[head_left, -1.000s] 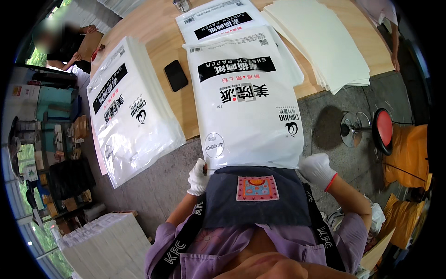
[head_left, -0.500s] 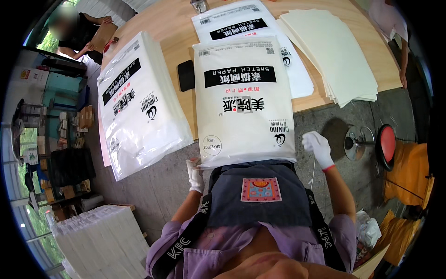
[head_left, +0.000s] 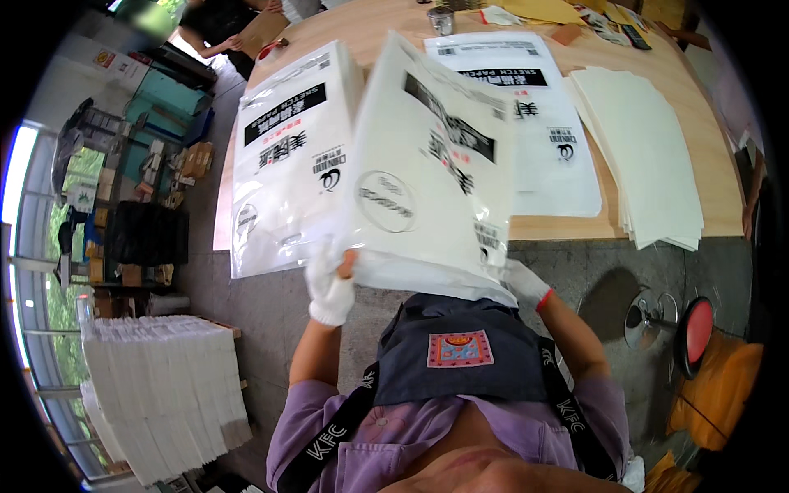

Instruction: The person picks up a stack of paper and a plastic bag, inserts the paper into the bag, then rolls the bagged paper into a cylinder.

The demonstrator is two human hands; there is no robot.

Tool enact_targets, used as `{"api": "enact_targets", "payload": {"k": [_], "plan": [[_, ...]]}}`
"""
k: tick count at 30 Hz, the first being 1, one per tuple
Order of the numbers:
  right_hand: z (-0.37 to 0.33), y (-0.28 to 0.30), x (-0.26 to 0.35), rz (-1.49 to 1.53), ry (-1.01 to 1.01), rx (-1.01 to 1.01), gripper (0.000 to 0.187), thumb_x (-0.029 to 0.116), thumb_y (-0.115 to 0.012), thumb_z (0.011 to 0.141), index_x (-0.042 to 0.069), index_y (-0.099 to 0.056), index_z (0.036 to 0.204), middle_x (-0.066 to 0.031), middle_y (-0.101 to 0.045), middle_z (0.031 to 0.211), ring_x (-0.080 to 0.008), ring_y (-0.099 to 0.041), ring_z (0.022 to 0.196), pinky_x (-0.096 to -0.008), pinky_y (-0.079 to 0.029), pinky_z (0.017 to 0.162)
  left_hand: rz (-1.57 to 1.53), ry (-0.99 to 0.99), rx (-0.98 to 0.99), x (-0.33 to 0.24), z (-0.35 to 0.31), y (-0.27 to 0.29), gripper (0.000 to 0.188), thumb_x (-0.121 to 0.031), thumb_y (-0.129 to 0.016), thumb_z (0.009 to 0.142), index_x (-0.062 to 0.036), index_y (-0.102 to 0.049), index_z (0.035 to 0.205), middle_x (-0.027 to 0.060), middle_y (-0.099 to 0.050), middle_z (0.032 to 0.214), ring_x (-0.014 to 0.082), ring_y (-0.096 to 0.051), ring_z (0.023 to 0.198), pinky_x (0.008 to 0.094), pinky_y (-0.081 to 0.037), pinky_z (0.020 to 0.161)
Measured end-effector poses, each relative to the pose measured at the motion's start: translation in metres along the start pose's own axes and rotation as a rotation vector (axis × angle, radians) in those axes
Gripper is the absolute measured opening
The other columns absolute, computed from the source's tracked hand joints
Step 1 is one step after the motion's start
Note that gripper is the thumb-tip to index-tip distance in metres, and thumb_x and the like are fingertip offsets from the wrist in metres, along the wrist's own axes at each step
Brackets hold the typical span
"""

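- Dark grey-blue cloth apron [head_left: 386,357] with a square pink-and-blue patch [head_left: 459,349], worn over a purple shirt, nearest the camera.
- Left hand [head_left: 330,283], in a white knit glove with a bare fingertip showing: its grip is closed on the near left corner of the clear-plastic package of white paper.
- Right hand [head_left: 526,284], in a white glove with a red cuff: it meets the package's near right corner; the fingertips are hidden, so I cannot tell how far its grip is closed.
- Clear-plastic package of white paper [head_left: 411,156], black-printed: bowed and tilted between the hands, near edge just beyond the apron, far part over the bench. Whether it touches the bench cannot be told.
- Round red-seated stool [head_left: 699,330] with a chrome base, on the grey floor at right.
- Light wooden bench [head_left: 567,228], beyond the apron.
- Stack of similar plastic-wrapped packages [head_left: 275,177], left on the bench.
- Cream paper sheets [head_left: 645,156], loosely fanned at right.
- Flat white plastic-wrapped package [head_left: 559,181], partly behind the tilted one.
- Small shiny metal cup [head_left: 441,22], farther back.
- Co-worker in black [head_left: 215,20], far left, hands on a brown cardboard piece [head_left: 261,31].
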State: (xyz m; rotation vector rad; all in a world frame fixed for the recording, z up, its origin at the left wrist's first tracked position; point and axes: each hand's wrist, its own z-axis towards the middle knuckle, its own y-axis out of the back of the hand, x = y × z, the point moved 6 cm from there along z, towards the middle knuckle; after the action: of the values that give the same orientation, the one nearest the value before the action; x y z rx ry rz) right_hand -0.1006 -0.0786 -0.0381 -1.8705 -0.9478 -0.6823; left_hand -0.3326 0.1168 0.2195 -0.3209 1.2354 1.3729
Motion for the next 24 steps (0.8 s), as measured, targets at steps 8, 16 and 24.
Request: {"api": "enact_targets", "payload": {"k": [8,16,24], "plan": [[0.171,-0.166,0.139,0.054,0.203,0.158,0.046,0.039,-0.067,0.088,-0.003,-0.064,0.107,-0.0032,-0.063,0.086,-0.0101,-0.056,0.074,-0.0255,-0.045,0.065,-0.559,-0.036,-0.54,0.041,0.065,0.163,0.034,-0.005,-0.043,0.096,0.0036,-0.049,0.129,0.014,-0.056,0.121,0.023,-0.057,0.11,0.0376,-0.05,0.095],[0.158,-0.189,0.118,-0.634,0.398,-0.218,0.027,0.031,-0.068,0.084,0.006,-0.062,0.088,-0.0085,-0.066,0.081,-0.0128,-0.063,0.07,-0.0246,-0.047,0.059,-0.124,0.543,-0.419,0.309,0.013,0.19,0.045,-0.016,-0.052,0.095,0.0007,-0.047,0.137,0.0089,-0.055,0.123,0.0191,-0.055,0.107,0.0319,-0.046,0.093],[0.028,0.002,0.043,-0.262,0.145,-0.388,0.027,0.026,-0.064,0.089,0.009,-0.06,0.11,-0.0065,-0.067,0.086,-0.013,-0.064,0.07,-0.0279,-0.053,0.061,-0.639,0.6,-0.795,0.297,-0.046,0.155,0.049,-0.03,-0.041,0.098,-0.0049,-0.039,0.141,0.0132,-0.041,0.143,0.0299,-0.042,0.129,0.0458,-0.031,0.111]]}}
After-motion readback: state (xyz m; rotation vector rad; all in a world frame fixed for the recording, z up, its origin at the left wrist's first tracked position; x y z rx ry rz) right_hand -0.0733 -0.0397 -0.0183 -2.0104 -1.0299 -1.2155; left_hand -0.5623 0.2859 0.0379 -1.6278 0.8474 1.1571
